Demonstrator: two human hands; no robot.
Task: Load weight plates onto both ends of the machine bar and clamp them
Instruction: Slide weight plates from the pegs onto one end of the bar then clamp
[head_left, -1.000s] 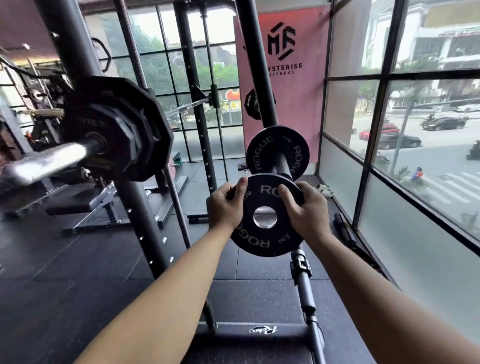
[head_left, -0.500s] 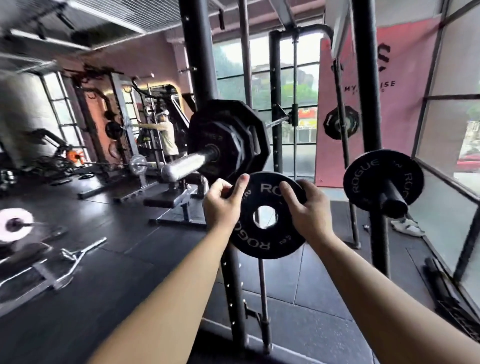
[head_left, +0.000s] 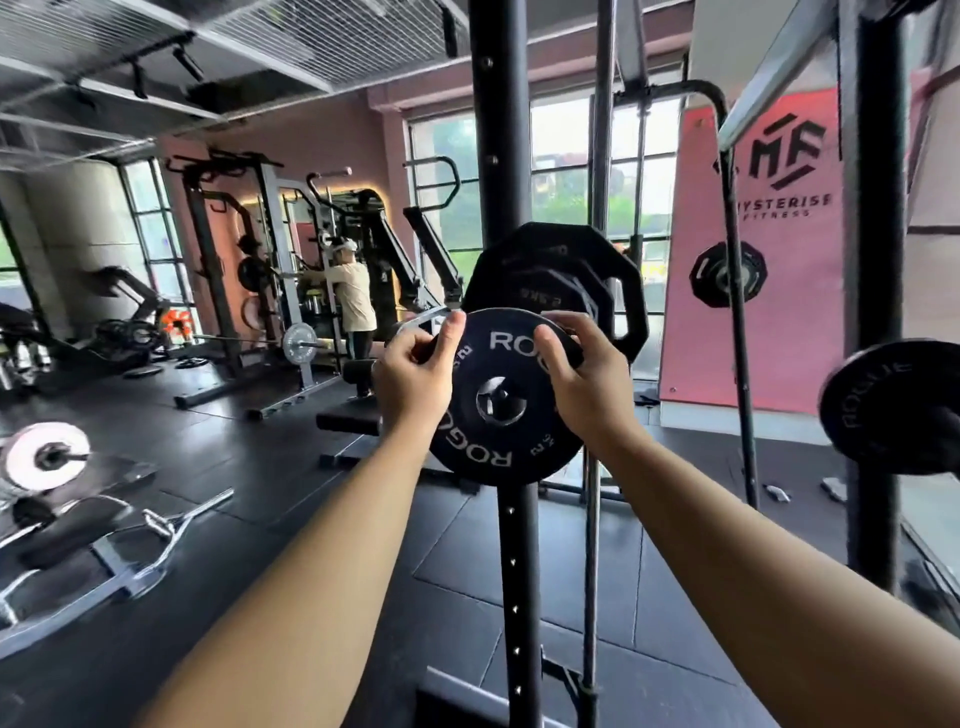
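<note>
We hold the small black plate (head_left: 501, 397) upright with both hands, and its face with the white letters looks at us. Our left hand (head_left: 414, 378) is closed on the left edge of the plate, with the thumb lying over the top rim. Our right hand (head_left: 584, 376) is closed on the upper right edge in the same way.

Half a second ago the plate was below and to the right of the bar end, and we saw the floor through its hole. Now the plate is higher and it stands in front of the bar sleeve (head_left: 423, 321); metal fills the hole, so the plate is lined up with the sleeve or is starting onto it, we cannot tell which. Only a short shiny part of the sleeve shows, just left of the plate's top.

Directly behind the plate are the large plates (head_left: 561, 270) already on the bar. Far right of the plate, another small plate (head_left: 893, 405) sits on a storage peg of the rack post (head_left: 872, 260).
</note>
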